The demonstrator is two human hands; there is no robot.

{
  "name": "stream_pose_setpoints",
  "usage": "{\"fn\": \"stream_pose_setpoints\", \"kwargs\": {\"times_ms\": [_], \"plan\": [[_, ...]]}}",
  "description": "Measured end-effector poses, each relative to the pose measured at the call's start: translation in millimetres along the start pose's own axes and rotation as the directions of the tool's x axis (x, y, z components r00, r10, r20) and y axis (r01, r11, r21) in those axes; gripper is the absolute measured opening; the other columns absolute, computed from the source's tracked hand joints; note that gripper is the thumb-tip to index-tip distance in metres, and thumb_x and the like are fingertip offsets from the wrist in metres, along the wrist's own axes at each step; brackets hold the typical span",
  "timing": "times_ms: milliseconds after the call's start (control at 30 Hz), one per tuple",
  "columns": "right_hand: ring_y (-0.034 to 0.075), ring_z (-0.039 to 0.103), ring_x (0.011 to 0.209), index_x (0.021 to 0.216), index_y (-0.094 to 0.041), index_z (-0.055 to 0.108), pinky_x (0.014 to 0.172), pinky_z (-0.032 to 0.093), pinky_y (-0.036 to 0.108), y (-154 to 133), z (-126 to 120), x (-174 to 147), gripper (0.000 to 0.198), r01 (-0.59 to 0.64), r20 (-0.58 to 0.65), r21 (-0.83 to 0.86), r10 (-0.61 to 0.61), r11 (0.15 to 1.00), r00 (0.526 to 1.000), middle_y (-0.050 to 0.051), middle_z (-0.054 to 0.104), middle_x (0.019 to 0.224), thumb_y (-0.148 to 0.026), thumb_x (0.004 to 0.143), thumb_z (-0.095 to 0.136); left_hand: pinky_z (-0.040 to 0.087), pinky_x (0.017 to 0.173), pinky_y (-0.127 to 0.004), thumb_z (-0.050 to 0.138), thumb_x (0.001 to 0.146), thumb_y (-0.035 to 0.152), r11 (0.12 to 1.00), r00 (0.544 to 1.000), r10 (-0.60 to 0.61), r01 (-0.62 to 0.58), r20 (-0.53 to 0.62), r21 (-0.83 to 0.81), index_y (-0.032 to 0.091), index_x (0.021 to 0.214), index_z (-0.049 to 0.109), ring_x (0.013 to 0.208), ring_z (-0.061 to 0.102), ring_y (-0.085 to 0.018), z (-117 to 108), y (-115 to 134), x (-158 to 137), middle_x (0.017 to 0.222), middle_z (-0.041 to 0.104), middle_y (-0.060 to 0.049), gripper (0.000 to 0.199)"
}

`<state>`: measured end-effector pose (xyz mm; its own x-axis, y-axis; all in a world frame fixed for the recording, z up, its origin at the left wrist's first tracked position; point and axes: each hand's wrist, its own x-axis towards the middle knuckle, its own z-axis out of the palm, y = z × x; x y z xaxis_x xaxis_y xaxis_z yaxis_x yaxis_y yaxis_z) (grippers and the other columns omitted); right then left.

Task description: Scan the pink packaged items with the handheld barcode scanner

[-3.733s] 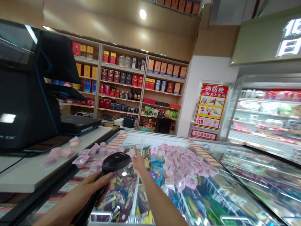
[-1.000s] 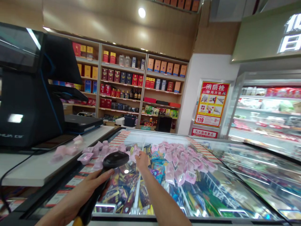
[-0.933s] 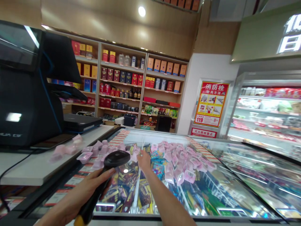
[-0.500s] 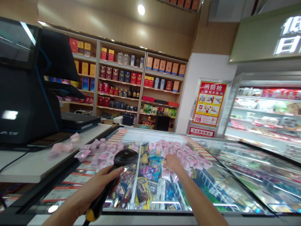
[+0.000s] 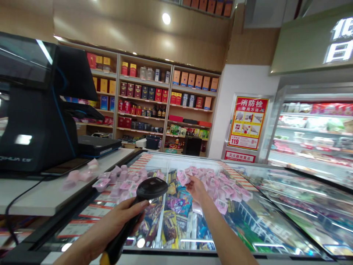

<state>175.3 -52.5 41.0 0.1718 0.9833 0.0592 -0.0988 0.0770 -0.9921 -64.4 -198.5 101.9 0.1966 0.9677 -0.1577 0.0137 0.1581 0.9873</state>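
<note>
My left hand (image 5: 125, 217) is wrapped round the handle of a black barcode scanner (image 5: 152, 187), its head tilted up and facing away from me. My right hand (image 5: 197, 190) pinches a small pink plastic cup (image 5: 182, 177) with a barcode label on its face. This cup is held up just right of the scanner head. Behind and right of that hand spreads a heap of similar pink cups (image 5: 220, 186) on the freezer's glass top (image 5: 162, 160). Another group of pink cups (image 5: 128, 180) lies left of the scanner.
A black checkout terminal (image 5: 35, 121) stands on a white counter (image 5: 33, 198) at the left, with a few pale pink cups (image 5: 82, 175) near the counter's edge. Packaged ice creams (image 5: 176, 206) show through the glass. Shelves of boxes (image 5: 145, 92) and a lit refrigerated case (image 5: 314, 129) stand behind.
My right hand has lifted a pink cup from the heap and moved it slightly left, its barcode showing. My left hand still grips the scanner. The view has shifted slightly.
</note>
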Motion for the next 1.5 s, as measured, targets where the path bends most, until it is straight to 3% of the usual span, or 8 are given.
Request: {"fn": "stream_pose_setpoints", "kwargs": {"times_ms": [133,267,433,667,967,1200,1333,1500], "plan": [[0.010,0.050,0.044,0.087,-0.014,0.055,0.043,0.035,0.020,3,9,2,0.028,-0.127,0.056,0.282,0.115,0.951,0.992,0.002,0.058,0.054,-0.017,0.064,0.038,0.032,0.042,-0.018,0.060,0.055,0.047,1.000,1.000,-0.009,0.009,-0.004,-0.016,0.017,0.069,0.054,0.043,0.045,-0.007,-1,1,-1,0.051,0.052,0.004,0.034],[0.008,0.048,0.041,0.091,-0.013,0.054,0.042,0.035,0.019,4,15,2,0.031,-0.173,0.075,0.353,0.157,0.920,0.985,0.001,0.058,0.055,-0.017,0.063,0.039,0.033,0.043,-0.017,0.061,0.057,0.045,0.999,1.000,0.003,-0.002,0.020,-0.053,0.016,0.066,0.053,0.044,0.045,-0.006,-3,1,-2,0.052,0.052,0.004,0.031],[0.010,0.054,0.051,0.097,-0.014,0.052,0.047,0.039,0.020,11,21,1,0.035,-0.020,-0.009,-0.104,0.019,0.994,1.000,0.003,0.060,0.066,-0.021,0.068,0.034,0.035,0.043,-0.016,0.061,0.058,0.042,0.996,0.999,0.020,-0.022,-0.025,-0.083,0.016,0.064,0.053,0.044,0.045,-0.006,-8,3,-2,0.052,0.053,0.003,0.028],[0.019,0.053,0.087,0.094,-0.013,0.056,0.077,0.038,0.029,34,54,4,0.031,0.117,-0.052,-0.531,-0.170,0.839,0.984,0.010,0.060,0.093,-0.015,0.067,0.040,0.038,0.042,-0.018,0.060,0.059,0.043,0.996,0.995,-0.007,-0.002,-0.096,-0.092,0.016,0.066,0.053,0.044,0.047,-0.007,-24,2,0,0.055,0.055,0.002,0.029],[0.022,0.051,0.095,0.103,-0.012,0.053,0.082,0.035,0.030,43,106,10,0.035,0.153,-0.001,-0.866,-0.308,0.476,0.952,0.011,0.059,0.097,-0.016,0.069,0.044,0.039,0.042,-0.015,0.064,0.056,0.041,0.989,0.980,-0.050,0.022,-0.194,-0.143,0.016,0.067,0.055,0.046,0.049,-0.007,-38,-2,-7,0.053,0.057,0.001,0.029],[0.017,0.049,0.101,0.111,-0.011,0.047,0.085,0.035,0.026,54,125,21,0.045,0.391,0.236,-0.776,-0.347,0.495,0.908,0.010,0.055,0.108,-0.007,0.067,0.041,0.040,0.043,-0.016,0.064,0.056,0.039,0.990,0.975,-0.055,0.026,-0.214,-0.138,0.016,0.063,0.055,0.048,0.052,-0.009,-37,-3,-3,0.054,0.059,0.000,0.026],[0.015,0.054,0.091,0.113,-0.015,0.046,0.079,0.038,0.024,47,117,14,0.046,0.424,0.298,-0.726,-0.308,0.541,0.903,0.006,0.059,0.102,-0.010,0.068,0.042,0.037,0.041,-0.015,0.062,0.058,0.042,0.995,0.988,-0.053,0.040,-0.142,-0.093,0.016,0.063,0.055,0.044,0.047,-0.006,-35,-6,4,0.052,0.056,0.002,0.028],[0.020,0.049,0.099,0.103,-0.017,0.054,0.085,0.034,0.030,16,50,-3,0.040,0.544,0.471,-0.769,-0.280,0.335,0.837,0.007,0.057,0.105,-0.019,0.063,0.052,0.038,0.044,-0.017,0.060,0.060,0.043,0.997,0.996,-0.054,0.050,-0.067,-0.052,0.016,0.069,0.056,0.047,0.047,-0.007,-29,-8,9,0.054,0.055,0.003,0.029]]}}
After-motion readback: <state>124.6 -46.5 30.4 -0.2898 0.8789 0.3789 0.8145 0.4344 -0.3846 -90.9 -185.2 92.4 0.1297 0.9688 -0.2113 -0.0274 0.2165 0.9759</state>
